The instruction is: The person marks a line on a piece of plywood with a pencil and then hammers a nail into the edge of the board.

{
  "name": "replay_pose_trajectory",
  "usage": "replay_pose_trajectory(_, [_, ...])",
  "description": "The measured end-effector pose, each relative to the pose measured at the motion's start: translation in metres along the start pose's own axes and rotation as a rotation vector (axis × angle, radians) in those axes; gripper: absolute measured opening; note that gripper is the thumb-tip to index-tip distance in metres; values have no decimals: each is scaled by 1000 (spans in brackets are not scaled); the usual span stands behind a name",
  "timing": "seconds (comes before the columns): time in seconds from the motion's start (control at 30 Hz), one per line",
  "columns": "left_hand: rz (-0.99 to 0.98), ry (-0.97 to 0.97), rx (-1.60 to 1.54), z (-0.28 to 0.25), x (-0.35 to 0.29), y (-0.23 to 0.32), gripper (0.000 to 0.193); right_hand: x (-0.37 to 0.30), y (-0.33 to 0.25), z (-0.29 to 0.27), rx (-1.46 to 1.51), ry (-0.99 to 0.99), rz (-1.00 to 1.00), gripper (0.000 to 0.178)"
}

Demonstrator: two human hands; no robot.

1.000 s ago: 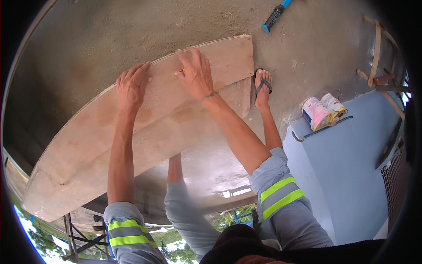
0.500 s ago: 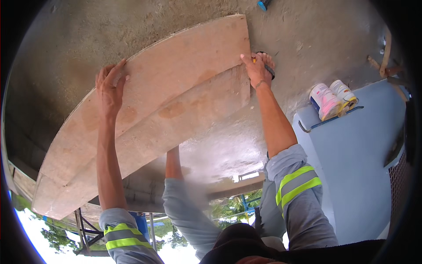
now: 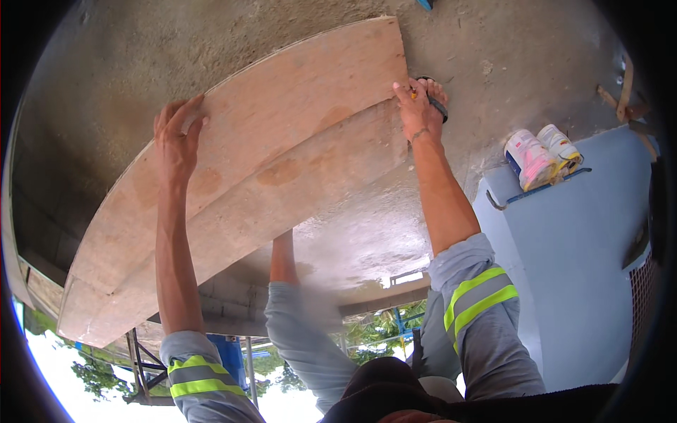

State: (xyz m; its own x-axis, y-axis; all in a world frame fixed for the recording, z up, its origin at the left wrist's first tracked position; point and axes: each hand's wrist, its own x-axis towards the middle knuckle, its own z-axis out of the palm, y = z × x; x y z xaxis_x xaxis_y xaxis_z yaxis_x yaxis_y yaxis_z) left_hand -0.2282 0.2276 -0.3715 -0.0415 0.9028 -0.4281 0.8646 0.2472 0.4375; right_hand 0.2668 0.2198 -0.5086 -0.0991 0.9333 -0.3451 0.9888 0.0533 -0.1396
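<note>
Two long plywood boards with curved outlines lie one partly over the other, slanting across the view. My left hand [image 3: 178, 141] grips the curved far edge of the upper plywood board [image 3: 303, 99], its thumb and fingers bent over the rim. At the right end, my right hand [image 3: 416, 109] holds the boards where their ends overlap. A small yellow-orange thing shows by its fingers, too little of it to name. The lower plywood board [image 3: 331, 162] sticks out on the near side. My sandalled foot [image 3: 436, 95] is just beyond my right hand.
Rough concrete floor [image 3: 486, 49] spreads around the boards. Two paint buckets [image 3: 529, 158] sit at the right on a pale blue block [image 3: 578, 233], beside a blue-grey bar [image 3: 539, 194]. Wooden pieces [image 3: 624, 88] lie at the far right. A blue object [image 3: 426, 3] shows at the top edge.
The view has shifted slightly, so the boards, buckets and floor appear a little farther right. Both hands keep their places on the boards.
</note>
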Motion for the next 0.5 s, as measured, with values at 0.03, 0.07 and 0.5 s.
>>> replay_pose_trajectory(0.03, [-4, -8, -3, 0, 0, 1, 38, 0, 1, -1, 4, -7, 4, 53])
replay_pose_trajectory(0.07, [-9, -8, -6, 0, 1, 2, 38, 0, 1, -1, -8, -25, 14, 53])
replay_pose_trajectory(0.5, [-20, 31, -21, 3, 3, 3, 40, 3, 2, 10, -38, -99, 111, 51])
